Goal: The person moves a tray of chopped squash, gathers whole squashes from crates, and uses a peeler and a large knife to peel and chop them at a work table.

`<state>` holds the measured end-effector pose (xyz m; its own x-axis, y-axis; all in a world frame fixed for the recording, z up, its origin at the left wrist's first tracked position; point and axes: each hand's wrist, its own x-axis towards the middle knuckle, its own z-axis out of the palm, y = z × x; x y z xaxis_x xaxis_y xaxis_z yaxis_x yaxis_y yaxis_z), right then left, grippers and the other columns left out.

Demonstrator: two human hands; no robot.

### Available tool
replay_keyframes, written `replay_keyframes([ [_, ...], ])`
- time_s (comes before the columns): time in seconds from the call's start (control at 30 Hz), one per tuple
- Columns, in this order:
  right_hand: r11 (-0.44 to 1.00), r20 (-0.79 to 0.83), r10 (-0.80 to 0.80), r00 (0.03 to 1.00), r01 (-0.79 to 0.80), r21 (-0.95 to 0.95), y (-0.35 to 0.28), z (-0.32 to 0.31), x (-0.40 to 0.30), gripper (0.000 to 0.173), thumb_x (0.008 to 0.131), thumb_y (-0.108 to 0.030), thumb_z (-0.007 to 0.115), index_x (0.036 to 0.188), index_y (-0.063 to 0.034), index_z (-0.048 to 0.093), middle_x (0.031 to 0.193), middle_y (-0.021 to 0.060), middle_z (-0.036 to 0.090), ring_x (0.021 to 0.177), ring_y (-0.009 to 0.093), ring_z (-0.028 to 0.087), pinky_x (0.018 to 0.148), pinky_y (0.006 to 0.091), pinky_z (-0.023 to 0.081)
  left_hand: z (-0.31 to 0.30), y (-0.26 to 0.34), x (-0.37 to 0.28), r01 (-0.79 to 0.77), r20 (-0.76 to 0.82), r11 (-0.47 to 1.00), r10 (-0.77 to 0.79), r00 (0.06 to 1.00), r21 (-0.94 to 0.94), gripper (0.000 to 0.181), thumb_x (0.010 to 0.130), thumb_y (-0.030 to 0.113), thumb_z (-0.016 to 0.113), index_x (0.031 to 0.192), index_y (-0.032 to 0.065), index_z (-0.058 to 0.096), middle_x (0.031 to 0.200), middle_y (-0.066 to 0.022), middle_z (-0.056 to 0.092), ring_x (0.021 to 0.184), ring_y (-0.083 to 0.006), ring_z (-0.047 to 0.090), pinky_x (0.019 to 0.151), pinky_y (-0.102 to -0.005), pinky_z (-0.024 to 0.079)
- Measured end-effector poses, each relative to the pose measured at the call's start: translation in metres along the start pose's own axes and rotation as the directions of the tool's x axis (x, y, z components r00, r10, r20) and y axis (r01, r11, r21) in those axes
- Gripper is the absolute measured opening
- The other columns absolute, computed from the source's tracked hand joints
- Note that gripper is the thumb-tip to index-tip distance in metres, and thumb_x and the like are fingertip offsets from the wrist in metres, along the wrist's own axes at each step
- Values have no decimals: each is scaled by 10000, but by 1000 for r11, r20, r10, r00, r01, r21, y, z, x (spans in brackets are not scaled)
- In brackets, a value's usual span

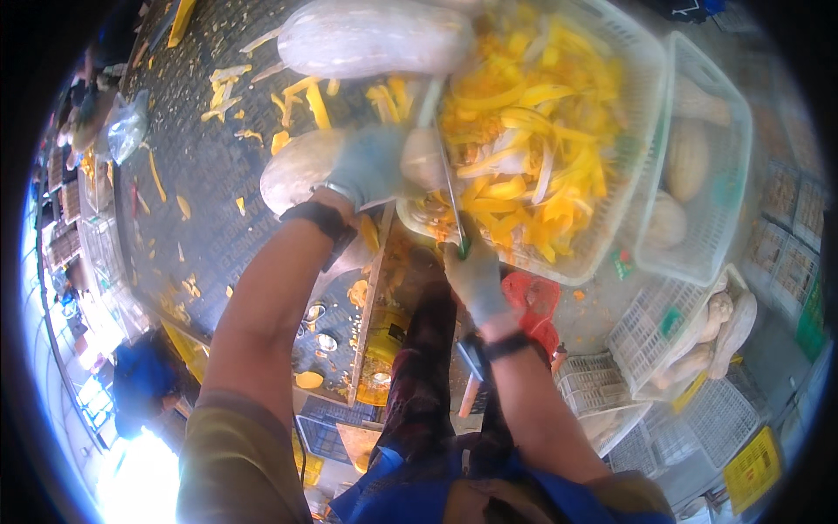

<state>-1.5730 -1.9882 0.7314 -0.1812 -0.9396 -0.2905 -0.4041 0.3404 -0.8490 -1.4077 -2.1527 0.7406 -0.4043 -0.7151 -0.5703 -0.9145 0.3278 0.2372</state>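
Note:
My left hand [374,160], in a pale work glove, is closed around the middle of a pale squash [291,169]. The squash lies across the dark work table [216,255], one end poking out past my fingers toward the crate. My right hand [476,275], also gloved, grips a knife [452,187] by its green handle. Its long thin blade points away from me, beside the squash's right end; motion blur hides whether they touch. Just beyond lies a larger pale squash [373,36]. To the right, a white plastic crate [638,124] holds yellow squash peelings [543,137].
Yellow scraps [317,108] and seeds litter the table. A second crate [741,131] of whole squashes stands at right, with a tilted squash-filled crate [645,344] below it. Red netting [531,301] lies near my right wrist. A yellow bucket [385,334] sits below the table edge.

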Motion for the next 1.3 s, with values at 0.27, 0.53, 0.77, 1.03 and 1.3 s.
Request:
replay_keyframes([
  [0.27, 974, 124, 222, 967, -227, 21, 3, 20, -8, 529, 862, -137, 580, 1365, -36, 452, 1112, 260, 630, 1004, 371, 640, 819, 407, 519, -7, -3, -2, -22, -28, 997, 20, 999, -73, 925, 580, 510, 797, 1339, 110, 452, 1235, -157, 566, 1192, -351, 505, 1059, -553, 278],
  [0.53, 80, 371, 640, 673, -538, 839, -50, 66, 23, 159, 871, -74, 570, 982, -75, 457, 597, -18, 423, 442, 97, 411, 400, 253, 351, -9, -2, 3, -53, 0, 989, 54, 999, -141, 931, 576, 484, 807, 1344, 105, 442, 1232, -155, 564, 1203, -357, 496, 1065, -588, 254],
  [0.77, 763, 210, 515, 831, -556, 330, -10, -17, 0, 469, 848, -110, 617, 1296, -12, 515, 739, 32, 549, 602, 95, 469, 565, 275, 427, -31, -5, 1, -78, 27, 992, 82, 996, -103, 910, 591, 468, 810, 1342, 106, 444, 1237, -162, 558, 1200, -338, 502, 1092, -589, 224],
  [1.03, 715, 223, 498, 838, -542, 441, -26, -46, 12, 394, 864, -77, 599, 1241, -2, 513, 624, -19, 494, 453, 63, 443, 410, 228, 369, -21, -44, -28, -23, 71, 995, 30, 997, -98, 929, 584, 430, 837, 1354, 100, 435, 1259, -169, 572, 1205, -334, 515, 1102, -590, 202],
  [1.3, 752, 185, 537, 823, -566, 338, 14, -104, 5, 435, 839, -56, 580, 1259, 40, 519, 833, 24, 590, 648, 71, 520, 588, 230, 451, 22, -181, -97, 199, 186, 969, -224, 957, 146, 847, 649, 458, 806, 1353, 142, 458, 1286, -144, 574, 1232, -319, 510, 1047, -566, 327],
])
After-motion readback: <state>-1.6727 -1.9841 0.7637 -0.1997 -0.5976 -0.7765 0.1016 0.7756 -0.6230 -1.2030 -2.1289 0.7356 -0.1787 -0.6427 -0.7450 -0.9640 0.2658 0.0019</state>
